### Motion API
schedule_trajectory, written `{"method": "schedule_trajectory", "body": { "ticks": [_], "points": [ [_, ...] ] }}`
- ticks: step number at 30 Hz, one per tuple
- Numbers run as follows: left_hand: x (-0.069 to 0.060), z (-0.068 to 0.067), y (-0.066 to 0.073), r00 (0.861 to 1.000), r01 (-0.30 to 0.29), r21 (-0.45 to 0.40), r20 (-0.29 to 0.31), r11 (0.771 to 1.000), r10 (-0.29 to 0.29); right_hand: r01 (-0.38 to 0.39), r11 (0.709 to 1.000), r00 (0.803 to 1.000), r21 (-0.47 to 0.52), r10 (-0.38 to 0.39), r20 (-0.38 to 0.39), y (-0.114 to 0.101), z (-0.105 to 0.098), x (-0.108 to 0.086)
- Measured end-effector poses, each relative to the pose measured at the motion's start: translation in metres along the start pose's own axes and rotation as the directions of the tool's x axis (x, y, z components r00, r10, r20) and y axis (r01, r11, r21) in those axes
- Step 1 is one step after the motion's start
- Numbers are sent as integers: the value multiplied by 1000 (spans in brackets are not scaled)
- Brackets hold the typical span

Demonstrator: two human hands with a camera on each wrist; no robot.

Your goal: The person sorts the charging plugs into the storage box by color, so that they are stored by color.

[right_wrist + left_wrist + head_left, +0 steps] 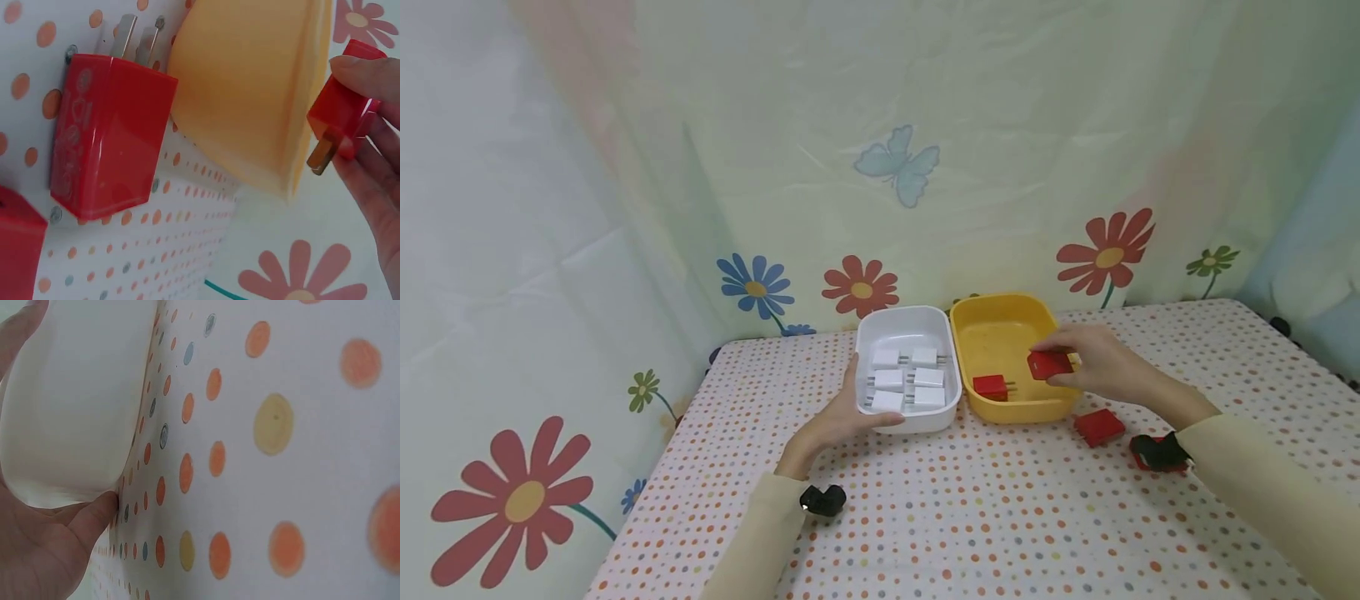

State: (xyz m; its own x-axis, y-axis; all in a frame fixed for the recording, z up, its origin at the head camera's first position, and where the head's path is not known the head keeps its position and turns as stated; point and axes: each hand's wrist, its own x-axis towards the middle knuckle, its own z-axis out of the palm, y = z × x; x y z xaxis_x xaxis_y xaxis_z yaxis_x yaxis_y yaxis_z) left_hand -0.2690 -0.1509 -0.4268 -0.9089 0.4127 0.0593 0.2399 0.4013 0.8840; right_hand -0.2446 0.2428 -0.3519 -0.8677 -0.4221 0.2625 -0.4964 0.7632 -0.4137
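Note:
My right hand (1093,360) pinches a red charger plug (1048,365) above the right side of the yellow tray (1000,308). In the right wrist view, thumb and fingers grip its body, with a metal prong (324,153) sticking out. Another red charger plug (990,387) lies inside the yellow tray, near its front wall. My left hand (838,412) grips the front left corner of the white tray (904,317), thumb and fingers spread around it. Several white charger plugs (887,381) lie in that tray in two columns.
On the dotted tablecloth (955,517), one red charger plug (1100,427) lies right of the yellow tray. Another (1138,461) is partly hidden by the black wrist camera (1159,451). A flowered curtain (1000,167) hangs behind the table.

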Motion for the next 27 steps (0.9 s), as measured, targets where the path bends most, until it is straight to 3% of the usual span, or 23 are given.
{"method": "schedule_trajectory", "body": {
  "ticks": [8,15,27],
  "points": [
    [1,-3,1,1000,-27,-4,-2,1000,27,-53,997,991,-53,59,117,1,16,26],
    [-3,-2,-2,1000,-22,-15,11,1000,22,-167,985,950,-35,171,260,7,36,37],
    [-5,0,0,1000,-15,-27,-4,1000,15,-166,986,943,-2,159,293,10,47,38]
  ]
}}
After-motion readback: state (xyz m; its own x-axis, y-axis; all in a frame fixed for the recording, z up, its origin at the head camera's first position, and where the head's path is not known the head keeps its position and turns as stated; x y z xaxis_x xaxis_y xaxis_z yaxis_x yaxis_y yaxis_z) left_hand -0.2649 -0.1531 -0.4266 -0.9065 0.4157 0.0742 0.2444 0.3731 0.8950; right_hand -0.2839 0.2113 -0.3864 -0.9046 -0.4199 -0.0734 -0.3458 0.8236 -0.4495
